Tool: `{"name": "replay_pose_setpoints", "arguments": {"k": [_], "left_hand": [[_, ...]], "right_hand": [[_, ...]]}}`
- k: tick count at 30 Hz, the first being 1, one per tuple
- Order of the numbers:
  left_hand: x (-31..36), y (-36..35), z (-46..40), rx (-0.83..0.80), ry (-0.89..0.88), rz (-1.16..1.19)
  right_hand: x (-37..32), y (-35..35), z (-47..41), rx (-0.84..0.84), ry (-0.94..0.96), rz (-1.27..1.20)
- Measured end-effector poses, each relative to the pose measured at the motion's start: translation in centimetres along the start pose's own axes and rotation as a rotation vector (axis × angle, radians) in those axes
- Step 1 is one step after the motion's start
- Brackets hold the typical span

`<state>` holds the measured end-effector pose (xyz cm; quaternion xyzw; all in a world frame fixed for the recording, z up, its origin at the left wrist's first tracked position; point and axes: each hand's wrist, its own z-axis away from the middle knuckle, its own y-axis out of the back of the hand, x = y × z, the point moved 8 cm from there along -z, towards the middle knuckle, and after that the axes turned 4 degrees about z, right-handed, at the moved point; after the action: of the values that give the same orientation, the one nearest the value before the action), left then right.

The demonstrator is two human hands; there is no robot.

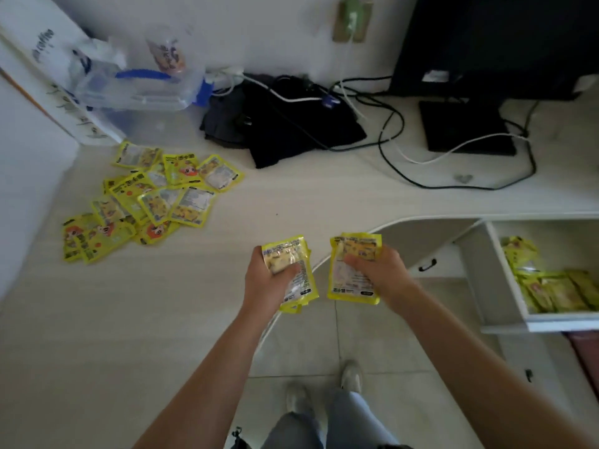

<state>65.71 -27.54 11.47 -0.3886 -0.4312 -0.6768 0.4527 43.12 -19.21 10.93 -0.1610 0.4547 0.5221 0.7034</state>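
The left stack (pixel 296 288) of yellow packets sits in the left hand (pixel 264 281), fingers curled round its upper half, above the desk's near edge. Just right of it, apart, the right packet (pixel 348 286) is gripped by the right hand (pixel 381 270), thumb across its face. Far left on the desk (pixel 162 303) lies a pile (pixel 146 202) of like packets, overlapping. At the right an open drawer (pixel 564 323) holds more packets (pixel 551 288). Far back lie a black cloth (pixel 291 131) and cables (pixel 393 131).
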Motion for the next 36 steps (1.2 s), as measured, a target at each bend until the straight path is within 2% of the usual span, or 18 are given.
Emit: {"name": "replay_pose_setpoints", "arguments": {"k": [8,16,26,36], "left_hand": [[3.2,-15.1,5.0,-0.266,-0.083,-0.085],[1.3,-31.2,13.1,-0.439,-0.005,-0.183],[1.0,-46.3,19.9,-0.507,0.059,-0.177],[1.7,-55.6,17.5,-0.487,0.12,-0.162]], "right_hand": [[7.2,15.7,4.2,0.242,-0.079,-0.188],[15.6,31.9,8.7,0.381,-0.153,-0.335],[21.6,46.0,9.8,0.432,-0.161,-0.384],[22.8,53.0,3.9,0.442,-0.199,-0.391]]}}
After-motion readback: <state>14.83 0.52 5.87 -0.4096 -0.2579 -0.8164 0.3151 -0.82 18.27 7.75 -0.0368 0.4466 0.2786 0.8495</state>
